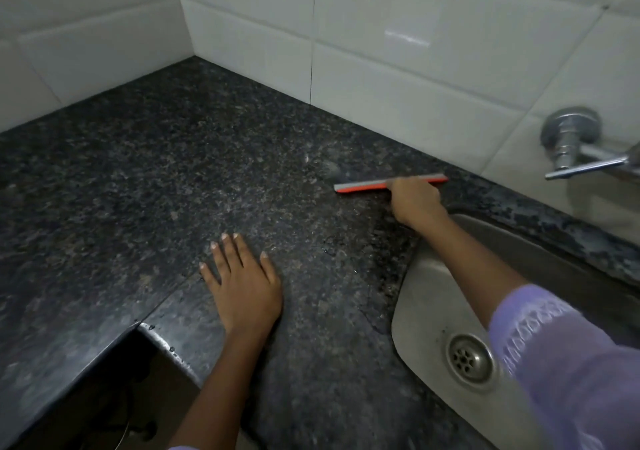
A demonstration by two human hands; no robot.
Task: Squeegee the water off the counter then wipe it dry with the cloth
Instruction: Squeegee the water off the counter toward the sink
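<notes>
Stainless-steel sink (429,297) at lower right, basin holding only its round drain strainer (470,359); its rim meets the dark speckled granite counter (145,179). Right hand (415,203), centre right, fingers wrapped around the handle of an orange-and-grey squeegee (363,185), whose blade lies on the counter just in front of the white tiled wall (398,51) and just beyond the sink's far corner. Left hand (242,286), lower centre, palm flat on the counter, fingers spread wide, holding nothing. Small water droplets (327,250) between the hands. Bare counter extends to the upper-left corner; its front edge steps inward at lower left. Chrome tap (575,144) projects from the wall at right.
</notes>
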